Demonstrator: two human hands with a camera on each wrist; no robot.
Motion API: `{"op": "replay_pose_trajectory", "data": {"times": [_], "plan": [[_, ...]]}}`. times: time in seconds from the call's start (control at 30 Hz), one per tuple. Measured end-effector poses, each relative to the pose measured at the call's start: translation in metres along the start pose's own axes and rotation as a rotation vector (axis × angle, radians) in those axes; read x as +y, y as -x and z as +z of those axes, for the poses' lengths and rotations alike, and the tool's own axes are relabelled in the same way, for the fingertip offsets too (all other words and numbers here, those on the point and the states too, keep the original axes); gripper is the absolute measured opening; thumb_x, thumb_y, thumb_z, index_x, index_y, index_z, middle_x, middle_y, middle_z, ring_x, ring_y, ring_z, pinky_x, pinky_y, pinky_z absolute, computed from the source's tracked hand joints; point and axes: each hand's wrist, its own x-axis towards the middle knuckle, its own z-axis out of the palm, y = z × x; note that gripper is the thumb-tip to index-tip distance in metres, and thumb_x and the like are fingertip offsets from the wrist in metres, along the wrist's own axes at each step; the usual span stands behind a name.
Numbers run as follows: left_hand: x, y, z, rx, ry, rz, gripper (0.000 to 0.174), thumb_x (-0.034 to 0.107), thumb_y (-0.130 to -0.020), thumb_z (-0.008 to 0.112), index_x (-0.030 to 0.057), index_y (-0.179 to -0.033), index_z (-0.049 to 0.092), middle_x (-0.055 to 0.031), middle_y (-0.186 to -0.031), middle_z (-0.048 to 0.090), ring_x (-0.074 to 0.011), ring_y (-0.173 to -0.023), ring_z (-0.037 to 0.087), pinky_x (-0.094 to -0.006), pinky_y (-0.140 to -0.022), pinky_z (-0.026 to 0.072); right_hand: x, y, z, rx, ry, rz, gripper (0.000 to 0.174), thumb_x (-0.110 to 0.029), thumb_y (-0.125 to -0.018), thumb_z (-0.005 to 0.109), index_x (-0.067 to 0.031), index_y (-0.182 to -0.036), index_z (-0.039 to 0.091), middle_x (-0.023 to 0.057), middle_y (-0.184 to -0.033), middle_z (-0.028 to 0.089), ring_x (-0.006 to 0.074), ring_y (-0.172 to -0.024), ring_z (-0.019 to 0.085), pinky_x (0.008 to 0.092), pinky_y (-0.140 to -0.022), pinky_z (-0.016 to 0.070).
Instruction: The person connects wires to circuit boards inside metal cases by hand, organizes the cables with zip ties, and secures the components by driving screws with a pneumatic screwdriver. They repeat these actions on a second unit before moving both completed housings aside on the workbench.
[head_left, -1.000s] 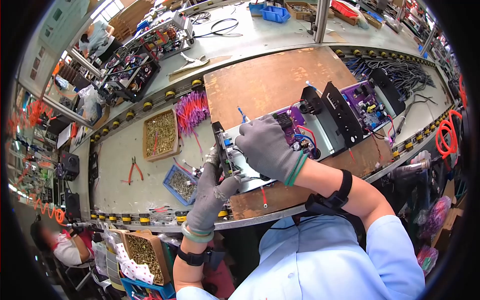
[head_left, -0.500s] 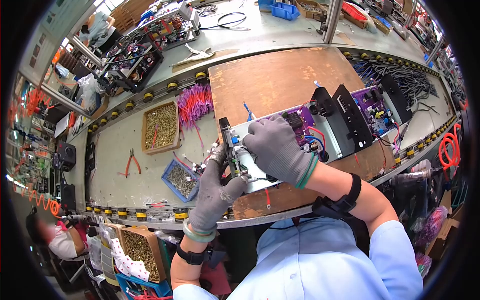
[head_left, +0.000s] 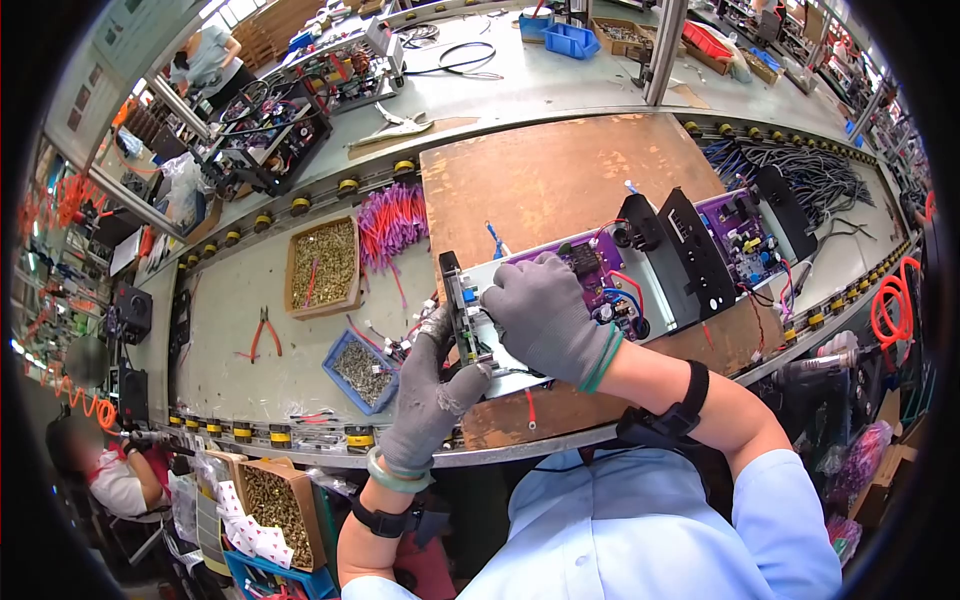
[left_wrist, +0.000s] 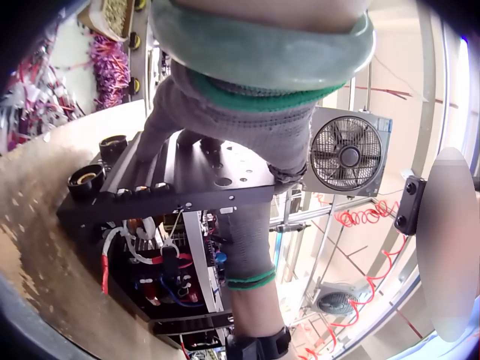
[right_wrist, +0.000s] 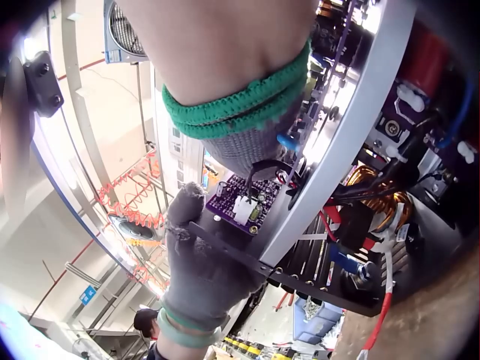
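A long metal chassis [head_left: 505,384] lies on a wooden board, with a purple circuit board [head_left: 592,258] inside it. The gloved left hand [head_left: 425,398] grips the black end panel [left_wrist: 202,176], its fingers spread over the panel's outer face in the left wrist view. Over the chassis, just right of that panel, the gloved right hand [head_left: 550,318] has its fingers curled. A black cable [right_wrist: 267,166] comes out from under them and runs toward a white connector [right_wrist: 244,210] on a small purple board [right_wrist: 223,201]. The right fingertips are hidden by the hand and cuff.
To the right stand black upright panels [head_left: 695,245] and grey cables [head_left: 800,180]. Left of the wooden board [head_left: 560,165] lie pink wires [head_left: 392,225], a box [head_left: 325,310] of brass pieces, a blue tray [head_left: 345,392] of small metal parts and orange-handled pliers [head_left: 265,335].
The head view has shifted slightly. Both hands keep their places, the left at the end panel and the right over the chassis, with only small movement.
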Motion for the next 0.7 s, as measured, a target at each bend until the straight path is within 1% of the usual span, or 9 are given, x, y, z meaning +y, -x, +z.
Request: {"op": "replay_pose_trajectory", "data": {"times": [0.2, 0.33, 0.37, 0.4, 0.47, 0.53, 0.57, 0.63, 0.7], "plan": [[-0.014, -0.003, 0.001, 0.03, -0.086, 0.035, 0.078, 0.022, -0.086, 0.066, -0.0071, -0.151, 0.034, -0.0173, -0.141, 0.051, -0.0237, -0.131, 0.049, -0.036, -0.111, 0.0394, -0.007, -0.01, 0.007, -0.08, -0.082, 0.111, 0.008, -0.012, -0.068, 0.068, -0.0077, -0.074, 0.065, 0.0117, -0.077, 0.061, 0.0327, -0.074, 0.066, 0.0452, -0.071, 0.0497], [-0.01, 0.003, 0.002, 0.024, -0.001, 0.043, 0.08, 0.025, -0.087, 0.067, -0.0069, -0.152, 0.032, -0.0167, -0.143, 0.05, -0.0252, -0.133, 0.048, -0.0361, -0.112, 0.0382, -0.002, -0.01, -0.006, -0.187, -0.12, 0.146, 0.009, -0.015, -0.073, 0.068, -0.0067, -0.073, 0.066, 0.0136, -0.077, 0.065, 0.033, -0.069, 0.068, 0.0477, -0.061, 0.0517], [-0.012, 0.003, -0.004, -0.028, 0.019, 0.112, 0.08, 0.031, -0.091, 0.068, -0.0042, -0.153, 0.032, -0.0152, -0.141, 0.051, -0.0227, -0.133, 0.049, -0.0343, -0.107, 0.0428, 0.003, -0.011, -0.015, -0.3, -0.116, 0.099, 0.013, -0.011, -0.075, 0.064, -0.0041, -0.085, 0.069, 0.0161, -0.08, 0.069, 0.0331, -0.072, 0.072, 0.0449, -0.063, 0.0553], [-0.016, 0.005, -0.013, 0.001, 0.015, 0.115, 0.08, 0.031, -0.091, 0.068, -0.0042, -0.153, 0.032, -0.0152, -0.141, 0.051, -0.0227, -0.133, 0.049, -0.0343, -0.107, 0.0428, 0.007, -0.008, -0.026, -0.281, -0.144, 0.021, 0.015, -0.012, -0.077, 0.064, -0.0062, -0.09, 0.069, 0.0148, -0.08, 0.068, 0.0335, -0.073, 0.071, 0.046, -0.066, 0.0549], [-0.028, 0.007, -0.034, 0.117, 0.469, -0.033, 0.074, 0.033, -0.096, 0.067, -0.0012, -0.153, 0.033, -0.0114, -0.138, 0.052, -0.017, -0.123, 0.055, -0.0299, -0.098, 0.048, 0.013, 0.004, -0.049, -0.041, -0.223, -0.068, 0.022, -0.014, -0.079, 0.068, -0.0093, -0.1, 0.07, 0.0102, -0.079, 0.066, 0.0314, -0.076, 0.068, 0.0454, -0.069, 0.0511], [-0.059, 0.0, -0.085, 0.342, 0.066, 0.048, 0.048, 0.022, -0.1, 0.064, 0.0022, -0.142, 0.052, -0.0077, -0.123, 0.062, -0.012, -0.101, 0.063, -0.0242, -0.085, 0.0504, 0.027, 0.01, -0.085, 0.081, -0.132, -0.063, 0.027, -0.009, -0.076, 0.071, -0.0098, -0.103, 0.071, 0.0097, -0.082, 0.065, 0.0298, -0.073, 0.065, 0.043, -0.069, 0.0493], [-0.096, -0.014, -0.128, 0.48, -0.205, 0.092, 0.034, 0.019, -0.096, 0.067, 0.0, -0.124, 0.066, -0.0092, -0.107, 0.07, -0.0115, -0.097, 0.065, -0.0239, -0.083, 0.0505, 0.036, 0.017, -0.097, 0.142, -0.093, -0.034, 0.026, -0.008, -0.075, 0.072, -0.0082, -0.101, 0.071, 0.0103, -0.085, 0.067, 0.0296, -0.077, 0.065, 0.042, -0.072, 0.0497], [-0.106, -0.028, -0.172, 0.654, -0.521, -0.098, 0.029, 0.021, -0.093, 0.067, 0.0017, -0.114, 0.072, -0.0127, -0.099, 0.075, -0.0171, -0.093, 0.07, -0.0287, -0.085, 0.0526, 0.052, 0.032, -0.106, 0.171, -0.031, 0.027, 0.025, -0.007, -0.075, 0.071, -0.0055, -0.1, 0.071, 0.0102, -0.095, 0.07, 0.03, -0.086, 0.067, 0.0411, -0.079, 0.0502], [-0.125, -0.051, -0.199, 0.633, -0.719, -0.158, 0.03, 0.022, -0.092, 0.066, 0.0042, -0.115, 0.072, -0.015, -0.101, 0.075, -0.0216, -0.095, 0.071, -0.032, -0.087, 0.0529, 0.056, 0.042, -0.101, 0.155, -0.019, 0.055, 0.024, -0.006, -0.075, 0.071, -0.005, -0.099, 0.071, 0.0099, -0.099, 0.07, 0.0298, -0.089, 0.067, 0.041, -0.083, 0.05]]}}
